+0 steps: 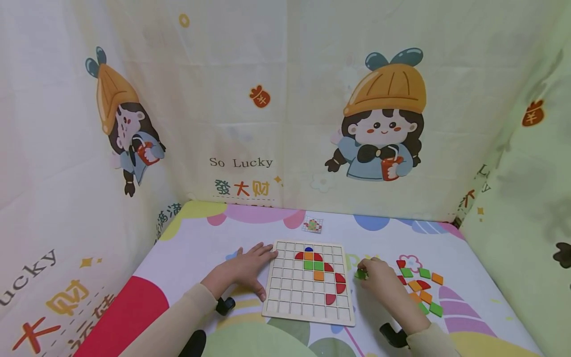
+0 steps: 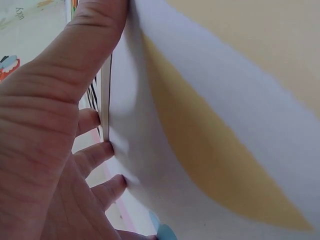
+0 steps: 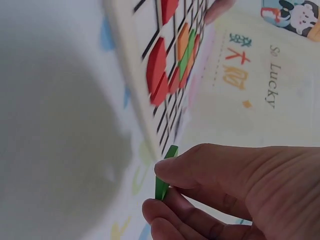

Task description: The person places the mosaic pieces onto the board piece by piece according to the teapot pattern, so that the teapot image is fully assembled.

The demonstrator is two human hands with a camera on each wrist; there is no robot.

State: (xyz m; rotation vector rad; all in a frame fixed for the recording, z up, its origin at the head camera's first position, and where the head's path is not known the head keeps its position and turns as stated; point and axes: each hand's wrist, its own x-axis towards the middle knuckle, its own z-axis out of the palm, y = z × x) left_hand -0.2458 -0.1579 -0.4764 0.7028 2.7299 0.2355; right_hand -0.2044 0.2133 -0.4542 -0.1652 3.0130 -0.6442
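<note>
A pale wooden grid board (image 1: pixel 290 297) lies on the table, with red, orange, green and blue tiles in some of its squares. Fingers spread, my left hand (image 1: pixel 250 267) rests at the board's left edge; in the left wrist view its fingertips (image 2: pixel 117 184) touch down beside that edge. Between thumb and fingers, my right hand (image 1: pixel 379 277) pinches a green tile (image 3: pixel 165 175), just right of the board. Most of that tile's faces are covered by the fingers in the head view.
Loose red, orange and green tiles (image 1: pixel 425 296) are scattered to the right of my right hand. A small pattern card (image 1: pixel 313 224) lies beyond the board's far edge. Printed cloth walls (image 1: pixel 285 124) enclose the table at the back and sides.
</note>
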